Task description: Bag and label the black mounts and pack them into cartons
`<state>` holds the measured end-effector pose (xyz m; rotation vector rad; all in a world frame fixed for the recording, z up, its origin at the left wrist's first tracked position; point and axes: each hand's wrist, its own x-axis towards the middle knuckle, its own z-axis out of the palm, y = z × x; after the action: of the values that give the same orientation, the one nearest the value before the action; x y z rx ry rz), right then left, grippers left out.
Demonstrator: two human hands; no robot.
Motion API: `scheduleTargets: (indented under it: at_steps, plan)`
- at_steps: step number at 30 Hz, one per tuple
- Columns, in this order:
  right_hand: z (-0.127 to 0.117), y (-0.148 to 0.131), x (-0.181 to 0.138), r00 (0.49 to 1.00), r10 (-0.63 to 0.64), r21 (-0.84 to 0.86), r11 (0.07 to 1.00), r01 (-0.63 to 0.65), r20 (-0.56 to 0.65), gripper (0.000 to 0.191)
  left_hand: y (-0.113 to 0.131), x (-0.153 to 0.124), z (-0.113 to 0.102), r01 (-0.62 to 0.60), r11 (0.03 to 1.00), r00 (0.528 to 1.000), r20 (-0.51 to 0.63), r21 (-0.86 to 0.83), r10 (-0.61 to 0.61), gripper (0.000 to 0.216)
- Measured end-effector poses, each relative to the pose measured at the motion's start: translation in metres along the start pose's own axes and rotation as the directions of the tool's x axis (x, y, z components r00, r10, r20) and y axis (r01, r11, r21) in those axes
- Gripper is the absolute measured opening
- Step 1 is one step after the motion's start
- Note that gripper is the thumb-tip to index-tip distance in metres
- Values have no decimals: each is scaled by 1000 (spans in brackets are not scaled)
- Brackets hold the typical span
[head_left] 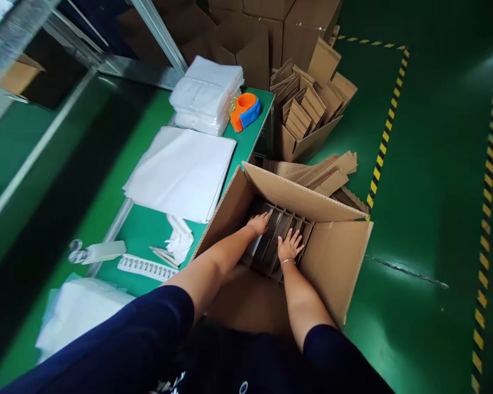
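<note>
Both my arms reach down into an open cardboard box (pixel 337 257) that stands on the floor beside the table. Inside it sits a cardboard divider grid (pixel 271 249) with several cells. My left hand (pixel 258 223) lies on the grid's far left part, fingers stretched out flat. My right hand (pixel 290 244) presses on the grid near its middle with fingers spread. Neither hand holds anything.
A green table (pixel 148 230) on the left carries stacks of white sheets (pixel 181 172), folded white bags (pixel 207 93), an orange and blue tape dispenser (pixel 244 109) and a label strip (pixel 143 267). Boxes of flat cardboard dividers (pixel 308 109) stand behind. Yellow-black tape (pixel 388 123) marks the green floor.
</note>
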<state>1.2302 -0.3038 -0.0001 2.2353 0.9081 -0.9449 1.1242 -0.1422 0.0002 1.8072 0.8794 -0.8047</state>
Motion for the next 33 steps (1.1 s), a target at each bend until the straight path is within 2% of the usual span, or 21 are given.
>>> scheduleTargets:
  at_steps: [2, 4, 8, 11, 12, 14, 16, 18, 19, 21, 23, 25, 27, 30, 33]
  plan:
    - [-12, -14, -6, 993, -122, 8, 992, 122, -2, 64, 7, -12, -35, -35, 999, 998, -48, 28, 36, 55]
    - [-15, -26, -11, 972, -235, 2, 972, 235, 13, 62, 10, -24, -57, -58, 997, 994, -90, 58, 63, 51]
    - [2, -25, -8, 968, -251, -2, 968, 251, 20, 62, 11, -61, -70, -86, 989, 994, -50, 123, 92, 50]
    - [24, -11, 5, 963, -269, -7, 963, 269, -6, 62, 5, -115, -85, -194, 942, 978, -22, 273, 208, 53]
    - [30, -7, 10, 958, -287, -13, 958, 287, -25, 63, 0, -137, -94, -237, 921, 960, -68, 308, 270, 53]
    - [40, 1, 17, 946, -317, -32, 948, 315, -72, 64, -16, -182, -112, -281, 909, 886, -280, 308, 369, 54]
    - [44, 4, 21, 942, -318, -48, 948, 315, -105, 65, -36, -219, -119, -164, 965, 832, -497, 207, 248, 63]
    - [43, 1, 20, 948, -302, -46, 953, 299, -104, 64, -55, -241, -109, -69, 997, 798, -599, 16, 65, 80]
    - [41, -2, 19, 949, -296, -39, 955, 294, -104, 64, -63, -246, -98, -45, 995, 808, -589, -92, -18, 84]
    - [36, -16, 14, 939, -325, -28, 946, 324, -116, 62, -70, -247, -72, -25, 954, 860, -494, -299, -132, 79]
    - [34, -34, 9, 891, -436, -33, 900, 435, -128, 60, -71, -243, -52, -24, 892, 897, -403, -451, -180, 65]
    - [40, -53, 7, 814, -570, -55, 821, 568, -107, 59, -70, -238, -43, -37, 841, 903, -379, -540, -203, 58]
    - [54, -65, 11, 765, -641, -76, 767, 637, -54, 59, -68, -233, -41, -46, 810, 900, -377, -584, -220, 55]
    - [69, -70, 25, 778, -627, -92, 778, 621, -48, 58, -68, -230, -43, -48, 779, 903, -360, -625, -233, 54]
    - [51, -73, 22, 781, -625, -61, 779, 624, 8, 59, -67, -229, -47, -27, 765, 899, -351, -643, -263, 55]
